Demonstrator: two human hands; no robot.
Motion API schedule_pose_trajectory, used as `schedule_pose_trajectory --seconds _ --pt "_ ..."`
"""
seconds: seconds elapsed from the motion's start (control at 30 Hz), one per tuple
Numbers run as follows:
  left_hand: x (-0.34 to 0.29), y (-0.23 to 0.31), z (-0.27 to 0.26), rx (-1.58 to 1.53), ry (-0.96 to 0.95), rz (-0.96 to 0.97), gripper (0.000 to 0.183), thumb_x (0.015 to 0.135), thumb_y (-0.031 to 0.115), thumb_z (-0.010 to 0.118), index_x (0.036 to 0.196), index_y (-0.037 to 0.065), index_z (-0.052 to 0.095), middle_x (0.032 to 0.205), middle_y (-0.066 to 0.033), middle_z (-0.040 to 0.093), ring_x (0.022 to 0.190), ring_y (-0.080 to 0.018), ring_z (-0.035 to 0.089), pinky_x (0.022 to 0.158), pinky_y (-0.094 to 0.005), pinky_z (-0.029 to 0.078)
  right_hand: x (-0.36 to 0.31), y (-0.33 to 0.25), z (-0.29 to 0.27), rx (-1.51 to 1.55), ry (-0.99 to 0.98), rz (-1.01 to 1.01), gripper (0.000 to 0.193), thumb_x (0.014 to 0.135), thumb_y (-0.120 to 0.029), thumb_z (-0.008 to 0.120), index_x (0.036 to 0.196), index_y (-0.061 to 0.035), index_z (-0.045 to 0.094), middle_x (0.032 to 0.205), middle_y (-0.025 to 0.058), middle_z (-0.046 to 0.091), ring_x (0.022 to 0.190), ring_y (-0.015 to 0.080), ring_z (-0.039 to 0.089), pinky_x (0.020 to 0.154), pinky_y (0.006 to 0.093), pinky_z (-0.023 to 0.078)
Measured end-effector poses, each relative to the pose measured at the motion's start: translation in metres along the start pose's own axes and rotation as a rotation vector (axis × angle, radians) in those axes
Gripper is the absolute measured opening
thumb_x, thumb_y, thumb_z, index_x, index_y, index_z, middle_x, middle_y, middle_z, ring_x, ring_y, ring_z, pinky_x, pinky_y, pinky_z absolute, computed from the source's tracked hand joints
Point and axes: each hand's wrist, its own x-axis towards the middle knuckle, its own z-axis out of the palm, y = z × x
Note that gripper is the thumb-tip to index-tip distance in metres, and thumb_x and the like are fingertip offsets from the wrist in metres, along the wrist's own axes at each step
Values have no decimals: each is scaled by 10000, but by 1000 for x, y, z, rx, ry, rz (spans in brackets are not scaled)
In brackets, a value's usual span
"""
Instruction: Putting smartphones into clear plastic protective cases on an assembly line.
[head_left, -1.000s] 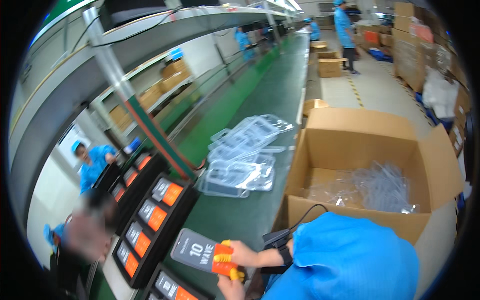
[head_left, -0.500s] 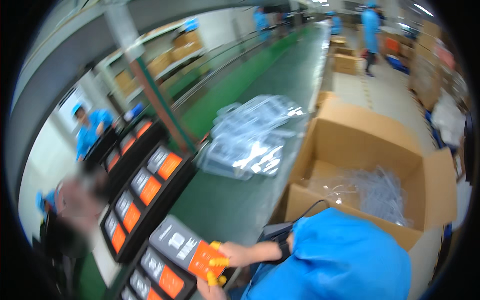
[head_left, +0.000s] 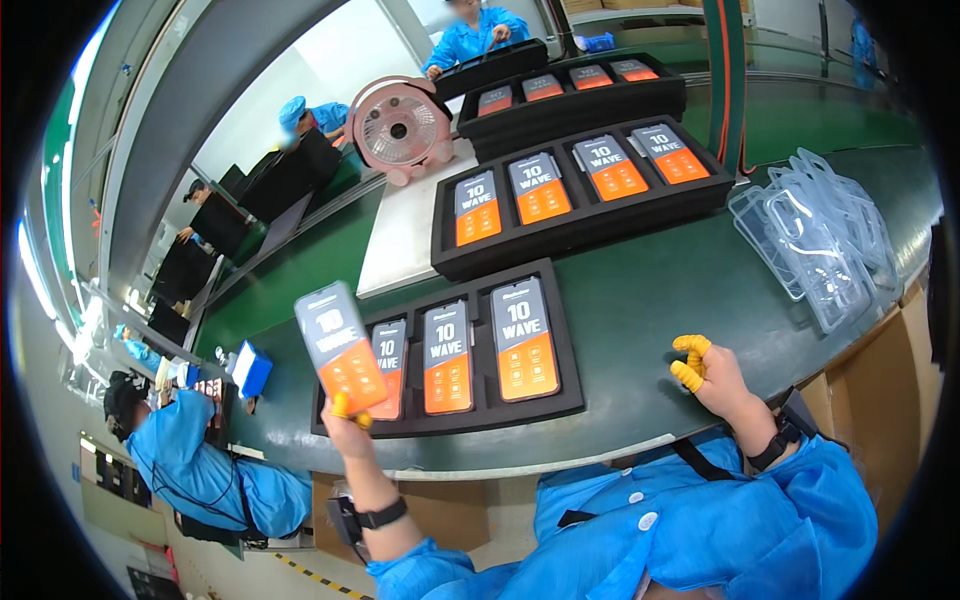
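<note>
My left hand [head_left: 348,430], yellow cots on its fingertips, grips a smartphone [head_left: 340,345] by its lower end. The phone has a grey and orange front and is held tilted above the left end of a black foam tray [head_left: 568,350]. Three similar phones lie in that tray; the held one partly covers the leftmost phone [head_left: 388,368]. To the right, over the green conveyor belt [head_left: 640,310], my right hand [head_left: 712,380] is empty, its yellow-cotted thumb and finger curled but apart. Nearest to it on that side is a pile of clear plastic phone cases [head_left: 820,235].
Behind stand two more foam trays with phones, a middle one [head_left: 590,220] and a far one [head_left: 575,100]. A pink fan [head_left: 400,130] is beside them on a white board [head_left: 405,240]. An open cardboard box [head_left: 865,385] stands at right. Co-workers in blue sit at left and behind.
The view has swung from right to left. Both hands were at the phone's lower end; now only my left hand holds it, and my right hand is away to the right.
</note>
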Motion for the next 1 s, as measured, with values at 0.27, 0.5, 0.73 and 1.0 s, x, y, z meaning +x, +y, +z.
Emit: schedule_pose_trajectory --seconds 0.27,0.5,0.73,1.0 --pt "66 -16 -136 173 -19 -570 187 800 208 455 806 44 545 601 -26 528 417 -116 422 387 -244 311 5 -17 10 -251 -81 -134 289 711 -263 633 909 -64 566 575 75 516 548 241 523 507 327 415" --pt "88 -7 -123 995 -105 -587 257 768 245 475 841 12 554 656 -79 556 582 -214 549 534 -309 438 22 -24 17 -325 -253 -263 338 728 -310 607 941 -50 566 654 97 541 627 256 540 584 323 442" --pt "68 27 -44 1902 277 100 470 771 322 493 1071 -40 472 1117 -229 460 984 -362 475 799 -402 419 62 -23 58 -317 -168 -500 422 748 -386 555 995 -44 541 931 113 517 909 280 466 755 376 399" --pt "40 -19 -115 77 3 -463 451 849 322 383 937 -94 532 887 -170 585 828 -302 546 707 -345 441 62 -35 89 -334 -247 -381 737 757 -542 443 1045 137 440 1176 255 374 1027 372 384 900 395 298"
